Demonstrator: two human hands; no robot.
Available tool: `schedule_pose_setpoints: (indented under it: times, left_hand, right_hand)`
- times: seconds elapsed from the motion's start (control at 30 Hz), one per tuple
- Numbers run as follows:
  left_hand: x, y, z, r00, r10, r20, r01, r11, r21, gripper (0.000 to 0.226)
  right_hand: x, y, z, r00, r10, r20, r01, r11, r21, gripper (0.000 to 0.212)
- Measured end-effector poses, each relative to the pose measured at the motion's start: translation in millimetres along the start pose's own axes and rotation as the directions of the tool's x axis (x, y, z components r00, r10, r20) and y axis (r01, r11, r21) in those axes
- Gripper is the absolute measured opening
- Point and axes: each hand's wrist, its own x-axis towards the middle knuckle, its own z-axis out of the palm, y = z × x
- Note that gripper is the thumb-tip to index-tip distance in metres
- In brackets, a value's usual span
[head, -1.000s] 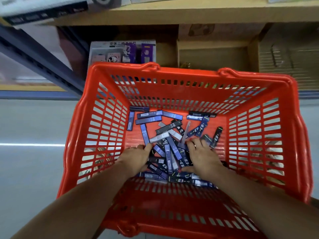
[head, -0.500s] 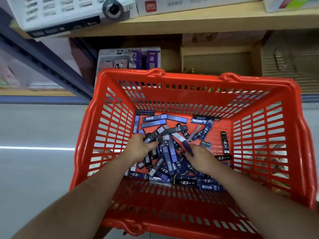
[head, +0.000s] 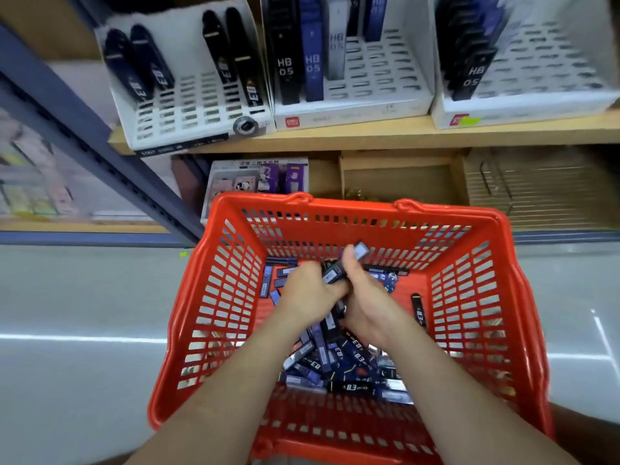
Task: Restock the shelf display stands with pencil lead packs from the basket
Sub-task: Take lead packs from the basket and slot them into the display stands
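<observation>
Now the view has tipped up. Half a second ago I saw little above the basket (head: 188, 317). Three white stands (head: 352, 112) now show on the shelf (head: 369, 137), each only partly filled with upright dark packs.

My hands were apart and low among the packs (head: 335, 364), and they have come together above the heap. My left hand (head: 308, 290) and right hand (head: 365, 297) both curl round one bunch (head: 332, 275), which is clamped between them.

The packs are slim oblongs, dark blue and black with pale lettering, blurred here. The bunch stands tilted, with one end poking up past my right fingers.

The rest lie loose on the basket floor, under and behind my wrists. One black pack lies alone near the right wall.
</observation>
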Motion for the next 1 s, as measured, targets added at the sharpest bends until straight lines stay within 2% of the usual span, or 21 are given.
schedule_pose_setpoints:
  times: [0.07, 0.13, 0.23, 0.3, 0.4, 0.47, 0.53, 0.67, 0.77, 0.83, 0.93, 1.0]
  left_hand:
    - [-11, 12, -4, 0.997, 0.068, 0.045, -0.074, 0.986, 0.151, 0.028]
    - [-22, 19, -9, 0.993, 0.107, 0.049, -0.113, 0.981, 0.157, 0.033]
    - [-35, 28, -25, 0.996, 0.093, 0.009, -0.093, 0.995, 0.042, 0.017]
    - [-42, 30, -37, 0.997, 0.076, 0.015, -0.074, 0.994, -0.079, 0.018]
    - [-54, 45, -55, 0.997, 0.079, -0.006, -0.075, 0.909, -0.411, 0.012]
    - [-59, 61, -65, 0.993, 0.108, -0.049, -0.118, 0.868, -0.482, 0.011]
    - [-60, 78, -75, 0.978, 0.165, -0.125, -0.202, 0.893, -0.403, 0.012]
    - [-67, 109, -94, 0.914, 0.326, -0.243, -0.323, 0.945, 0.053, 0.015]
    - [-73, 127, -103, 0.885, 0.425, -0.189, -0.323, 0.854, 0.408, 0.024]
    - [-75, 135, -109, 0.894, 0.43, -0.127, -0.297, 0.779, 0.552, 0.036]
    - [-80, 141, -121, 0.9, 0.432, -0.06, -0.32, 0.748, 0.581, 0.042]
    - [-85, 144, -130, 0.889, 0.451, -0.082, -0.37, 0.811, 0.452, 0.029]
  right_hand:
    - [-4, -7, 6, 0.994, -0.046, -0.103, 0.037, 0.995, -0.087, 0.037]
    - [-9, -15, 10, 0.983, -0.09, -0.163, 0.082, 0.995, -0.058, 0.027]
    - [-20, -35, 10, 0.989, -0.092, -0.116, 0.121, 0.954, 0.276, 0.035]
    - [-31, -50, 5, 0.993, -0.074, -0.089, 0.101, 0.925, 0.365, 0.037]
    - [-54, -69, 4, 0.993, -0.106, -0.042, 0.113, 0.968, 0.225, 0.033]
    - [-70, -79, 12, 0.992, -0.119, 0.035, 0.115, 0.988, 0.107, 0.031]
    - [-86, -86, 24, 0.984, -0.126, 0.13, 0.122, 0.992, 0.038, 0.035]
    - [-104, -99, 36, 0.964, -0.17, 0.202, 0.173, 0.985, 0.007, 0.043]
    - [-109, -105, 39, 0.962, -0.216, 0.166, 0.232, 0.969, -0.083, 0.04]
    - [-111, -109, 41, 0.956, -0.257, 0.141, 0.275, 0.952, -0.132, 0.033]
    - [-113, -114, 43, 0.935, -0.315, 0.161, 0.337, 0.931, -0.142, 0.028]
    - [-113, -118, 42, 0.93, -0.324, 0.175, 0.34, 0.938, -0.072, 0.031]
